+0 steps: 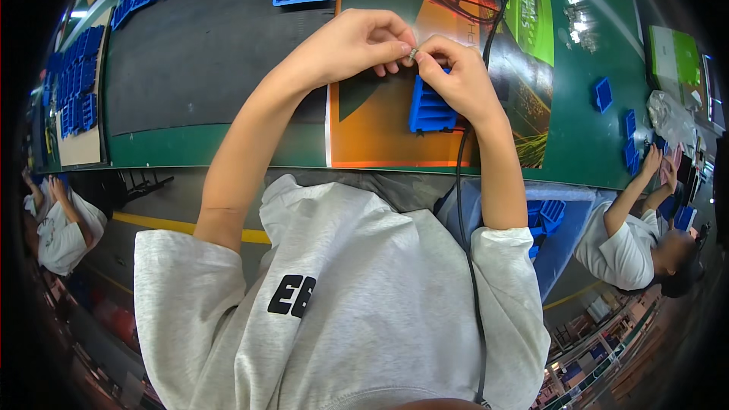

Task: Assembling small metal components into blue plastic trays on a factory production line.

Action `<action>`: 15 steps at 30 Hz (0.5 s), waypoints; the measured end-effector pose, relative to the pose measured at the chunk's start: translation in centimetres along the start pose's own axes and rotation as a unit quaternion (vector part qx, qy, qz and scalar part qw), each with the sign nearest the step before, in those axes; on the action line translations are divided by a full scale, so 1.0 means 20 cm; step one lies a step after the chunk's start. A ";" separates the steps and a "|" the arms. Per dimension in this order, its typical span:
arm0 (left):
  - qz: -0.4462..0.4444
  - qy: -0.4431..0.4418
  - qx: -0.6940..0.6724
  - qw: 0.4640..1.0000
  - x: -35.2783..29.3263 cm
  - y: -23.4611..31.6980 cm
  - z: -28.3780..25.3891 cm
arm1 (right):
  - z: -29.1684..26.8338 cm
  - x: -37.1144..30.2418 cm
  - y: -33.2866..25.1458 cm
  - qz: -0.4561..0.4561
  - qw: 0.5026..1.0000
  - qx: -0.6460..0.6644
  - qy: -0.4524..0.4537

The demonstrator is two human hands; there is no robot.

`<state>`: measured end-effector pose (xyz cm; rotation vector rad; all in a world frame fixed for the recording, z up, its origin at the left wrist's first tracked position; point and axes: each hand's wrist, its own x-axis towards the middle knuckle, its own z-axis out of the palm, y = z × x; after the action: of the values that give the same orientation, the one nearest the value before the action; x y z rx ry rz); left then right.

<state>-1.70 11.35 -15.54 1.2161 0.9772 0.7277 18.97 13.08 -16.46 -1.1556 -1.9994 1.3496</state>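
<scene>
Left hand and right hand meet at the fingertips, pinched on a small metallic piece.

The piece sits just beyond the blue compartmented tray, which the right hand partly hides; its exact form is too small to tell. Good handling likely calls for light, even finger pressure, steady wrists, and keeping the black cable beside the tray from snagging.

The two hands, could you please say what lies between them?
A small metallic-looking piece lies between left hand and right hand in the head view.
</scene>
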 end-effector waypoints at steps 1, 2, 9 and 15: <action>-0.007 -0.002 0.001 1.000 0.00 0.00 0.00 | 0.00 0.00 0.00 0.000 1.000 0.000 0.000; -0.007 -0.003 0.001 1.000 0.00 -0.01 0.00 | 0.00 0.00 -0.01 0.005 1.000 0.000 -0.003; 0.060 0.083 0.040 0.994 0.01 -0.01 -0.02 | 0.04 0.04 0.01 0.019 0.983 0.088 0.162; 0.166 0.157 -0.069 0.971 -0.01 0.03 0.03 | -0.02 0.02 0.01 0.228 0.767 0.591 0.102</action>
<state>-1.17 11.15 -14.85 1.1742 0.9701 1.2627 19.11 13.63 -16.53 -1.0222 -0.3778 2.0770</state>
